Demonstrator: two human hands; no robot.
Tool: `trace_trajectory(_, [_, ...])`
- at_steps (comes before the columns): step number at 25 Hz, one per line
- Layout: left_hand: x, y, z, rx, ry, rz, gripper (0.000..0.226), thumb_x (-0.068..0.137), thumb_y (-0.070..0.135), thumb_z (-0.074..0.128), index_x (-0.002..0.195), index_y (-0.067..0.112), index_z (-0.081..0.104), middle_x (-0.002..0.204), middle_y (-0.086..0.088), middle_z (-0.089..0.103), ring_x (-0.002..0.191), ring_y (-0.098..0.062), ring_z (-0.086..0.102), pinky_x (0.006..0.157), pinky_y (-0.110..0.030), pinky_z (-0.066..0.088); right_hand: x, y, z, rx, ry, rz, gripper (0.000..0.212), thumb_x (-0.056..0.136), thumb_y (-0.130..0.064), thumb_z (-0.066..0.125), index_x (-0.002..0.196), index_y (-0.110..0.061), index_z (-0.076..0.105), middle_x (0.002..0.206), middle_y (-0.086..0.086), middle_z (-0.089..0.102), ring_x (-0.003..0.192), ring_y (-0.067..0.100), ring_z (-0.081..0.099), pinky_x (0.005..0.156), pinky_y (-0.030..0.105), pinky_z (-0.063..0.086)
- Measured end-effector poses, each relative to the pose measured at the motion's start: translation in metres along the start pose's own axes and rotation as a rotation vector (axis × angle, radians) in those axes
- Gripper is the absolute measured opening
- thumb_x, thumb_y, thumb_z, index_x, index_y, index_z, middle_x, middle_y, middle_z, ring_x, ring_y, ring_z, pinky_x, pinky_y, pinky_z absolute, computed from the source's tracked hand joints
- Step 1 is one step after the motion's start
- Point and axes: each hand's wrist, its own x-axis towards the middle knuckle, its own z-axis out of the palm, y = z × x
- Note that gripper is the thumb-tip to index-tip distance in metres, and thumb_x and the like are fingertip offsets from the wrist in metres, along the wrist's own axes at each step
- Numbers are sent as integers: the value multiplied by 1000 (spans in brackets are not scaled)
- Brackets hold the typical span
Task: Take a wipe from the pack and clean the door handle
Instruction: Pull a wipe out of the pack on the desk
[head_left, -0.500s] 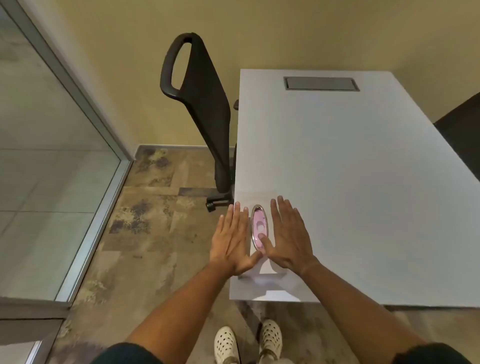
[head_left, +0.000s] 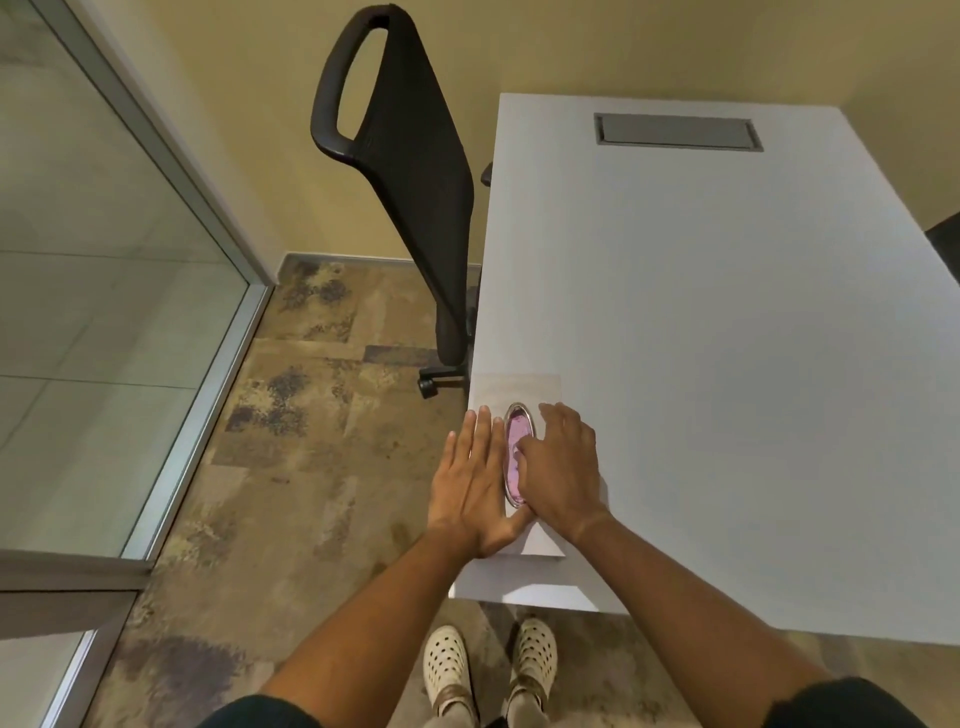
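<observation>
A white wipe pack (head_left: 519, 387) lies flat on the near left corner of the white table (head_left: 727, 364). On top of it is an oval pink flap with a silver rim (head_left: 516, 436). My left hand (head_left: 475, 483) rests flat on the pack's left side, fingers straight and close together. My right hand (head_left: 563, 467) covers the pack's right side, with a bent finger touching the pink flap's right edge. Neither hand holds a wipe. No door handle is in view.
A black office chair (head_left: 415, 156) stands against the table's left edge. A glass partition with a metal frame (head_left: 208, 208) runs along the left. A grey cable hatch (head_left: 678, 132) sits at the table's far end. Patterned carpet (head_left: 311, 467) and my white shoes lie below.
My right hand has shifted left onto the pink flap and its fingers have curled. My left hand stays flat on the pack.
</observation>
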Motion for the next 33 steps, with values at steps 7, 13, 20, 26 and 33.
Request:
trace_trajectory(7, [0,2,-3,-4,-6,-10,108,80,89,4,142,13,-42,160,-14,-35,148,-28,-33,124,-48,-7,7,-3,0,-242,-6,-109,43,98,-42,52,133,-19,57,152,7,38,143,27,27,115,38,23])
trace_trajectory(13, [-1,3,-5,2,-7,-7,108,85,87,14,143,13,-40,160,-15,-34,149,-30,-31,124,-49,-5,2,-3,-2,1,103,-92,42,97,-35,56,132,-13,55,139,8,52,127,25,46,107,33,33])
trace_trajectory(20, [-3,4,-8,-12,2,-5,102,78,90,-4,134,18,-49,153,-11,-43,147,-29,-33,124,-48,-8,-4,7,-21,65,154,-134,34,96,-39,54,118,-16,66,130,6,58,117,21,50,99,32,38])
trace_trajectory(26, [-2,4,-8,-4,-10,-4,104,74,91,-5,131,19,-53,148,-9,-48,147,-30,-34,124,-49,-8,-9,11,-43,614,205,-98,20,99,-20,53,112,-5,53,103,6,61,88,16,61,75,14,51])
trace_trajectory(33, [-4,3,-7,7,6,-8,107,75,92,-5,136,16,-49,158,-13,-36,148,-29,-33,124,-48,-9,3,10,-66,1199,210,159,17,93,-35,31,91,-25,44,83,-5,44,78,12,47,76,35,51])
